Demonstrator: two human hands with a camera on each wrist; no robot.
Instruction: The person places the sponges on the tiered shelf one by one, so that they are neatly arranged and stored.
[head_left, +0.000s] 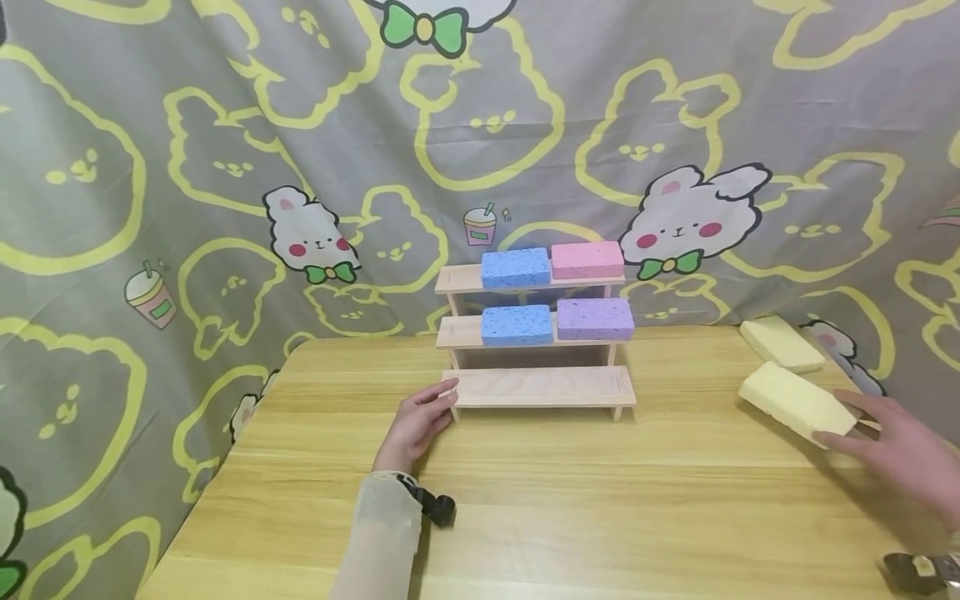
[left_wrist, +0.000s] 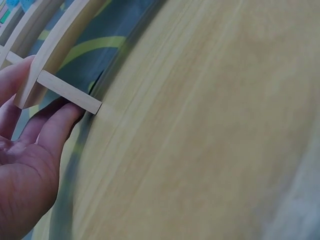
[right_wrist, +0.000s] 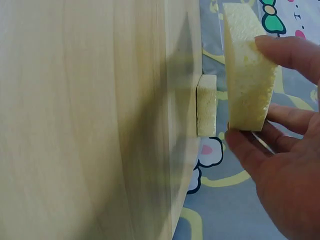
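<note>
Pale yellow for the held sponge (head_left: 795,402), likewise for the second sponge (head_left: 782,343) behind it. Blue with darker specks for the upper blue sponge (head_left: 515,268) and the lower blue sponge (head_left: 517,325); pink for the pink sponge (head_left: 587,260), speckled lilac for the purple sponge (head_left: 595,319). Pale pinkish wood, faintly grained, for the rack (head_left: 536,386). Warmer yellow-brown on the table (head_left: 570,492), streaked with long grain. Grey for the cloth (head_left: 375,158), with thick yellow animal outlines (head_left: 137,179), black-edged white rabbits (head_left: 311,232), red-pink cheeks (head_left: 646,241), green bows (head_left: 425,29) with yellowish centres, and pink-and-green cups (head_left: 480,227). Cream for the sleeve (head_left: 378,533), black for the wrist camera (head_left: 442,510).
</note>
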